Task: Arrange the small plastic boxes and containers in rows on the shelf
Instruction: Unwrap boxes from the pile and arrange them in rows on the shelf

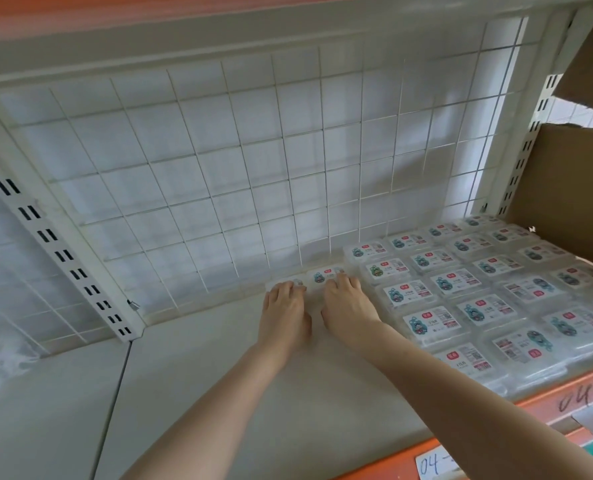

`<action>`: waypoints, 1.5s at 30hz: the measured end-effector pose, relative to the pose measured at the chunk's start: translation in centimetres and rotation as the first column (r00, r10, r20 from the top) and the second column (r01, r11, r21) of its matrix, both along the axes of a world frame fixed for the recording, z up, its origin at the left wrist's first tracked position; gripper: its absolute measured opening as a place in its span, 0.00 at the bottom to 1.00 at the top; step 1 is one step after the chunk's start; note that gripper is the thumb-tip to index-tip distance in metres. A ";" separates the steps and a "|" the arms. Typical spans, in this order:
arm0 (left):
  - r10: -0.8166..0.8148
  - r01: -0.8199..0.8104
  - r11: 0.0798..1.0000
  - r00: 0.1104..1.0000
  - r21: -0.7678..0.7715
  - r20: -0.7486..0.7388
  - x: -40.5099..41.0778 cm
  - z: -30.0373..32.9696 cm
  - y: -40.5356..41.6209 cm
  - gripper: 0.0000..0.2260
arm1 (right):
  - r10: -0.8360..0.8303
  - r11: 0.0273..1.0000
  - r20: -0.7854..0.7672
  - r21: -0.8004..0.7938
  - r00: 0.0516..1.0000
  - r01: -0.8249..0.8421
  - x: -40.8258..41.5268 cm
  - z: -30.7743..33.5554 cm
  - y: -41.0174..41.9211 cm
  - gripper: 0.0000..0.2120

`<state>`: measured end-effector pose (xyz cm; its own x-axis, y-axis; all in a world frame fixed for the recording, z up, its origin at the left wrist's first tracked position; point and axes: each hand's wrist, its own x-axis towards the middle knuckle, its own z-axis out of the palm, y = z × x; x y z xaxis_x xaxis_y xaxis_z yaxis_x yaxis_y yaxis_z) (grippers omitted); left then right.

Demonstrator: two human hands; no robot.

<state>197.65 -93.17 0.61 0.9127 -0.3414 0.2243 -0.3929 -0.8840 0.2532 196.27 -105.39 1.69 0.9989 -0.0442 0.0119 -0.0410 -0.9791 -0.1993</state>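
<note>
**Small boxes at the back of the shelf**

Small clear plastic boxes point(322, 277) with picture labels sit at the far edge of the pale shelf point(219, 375), right by the white wire grid wall point(219, 168). The left hand point(283, 315) and the right hand point(348, 306) lie on top of them, fingers straight, pressing down. Many more clear labelled boxes point(478, 292) fill neat rows on the right. A brown cardboard box point(572, 192) stands far right.

Clear labelled boxes point(475, 292) flat, neat rows, shelf point(219, 393) right side
</note>
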 end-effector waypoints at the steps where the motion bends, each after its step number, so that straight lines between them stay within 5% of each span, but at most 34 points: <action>1: -0.005 0.005 1.000 1.000 0.007 -0.006 0.1 0.1 0.0 0.24 | 0.004 1.000 -0.006 0.005 1.000 -0.004 0.0 0.2 -0.1 0.21; 10: 0.082 -0.082 0.995 0.997 0.051 0.002 -1.3 0.4 2.1 0.23 | 0.022 0.999 -0.020 0.038 1.000 -0.021 -1.2 1.4 -0.2 0.23; 19: 0.237 -0.236 0.968 0.971 0.088 0.004 -5.0 1.3 7.8 0.16 | 0.194 0.973 0.190 0.089 0.962 -0.213 -3.5 2.8 5.8 0.14; 33: 0.531 -0.530 0.846 0.848 0.054 -0.001 -15.7 3.6 28.3 0.13 | 0.577 0.803 0.165 0.068 0.800 -0.592 -7.2 3.2 26.6 0.11; 45: 0.628 -0.628 0.778 0.776 -0.024 0.059 -20.2 4.3 44.0 0.13 | 0.691 0.709 0.160 0.043 0.705 -0.704 -10.4 3.8 43.8 0.12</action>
<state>177.49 -49.19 4.94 0.9088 0.3033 0.2864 0.2344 -0.9392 0.2510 185.88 -61.61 5.54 0.7346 0.6570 0.1696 0.6771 -0.6939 -0.2450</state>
